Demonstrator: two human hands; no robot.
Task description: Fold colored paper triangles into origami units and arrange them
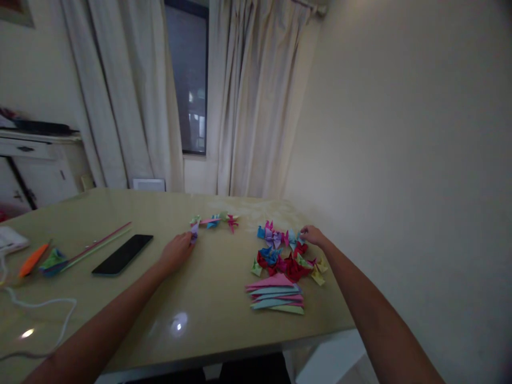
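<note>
My left hand [178,252] is closed with its fingertips on a purple folded-paper piece [194,232], held at the table. Behind that piece lies a loose row of small origami pieces, with a blue one [213,222] and a pink one [232,224] among them. On the right, my right hand [314,235] has its fingers pinched at a light blue origami piece [294,239], at the end of a row with a purple one [273,238]. Nearer to me sit red origami pieces [295,268] and a blue one [270,256]. In front is a stack of folded paper triangles [276,294].
A black phone [123,255] lies left of my left arm. Beyond it are thin pink and green sticks [98,246], an orange object [33,261] and a white cable [44,305]. The wall [404,160] rises on the right, and curtains [256,101] hang behind the table.
</note>
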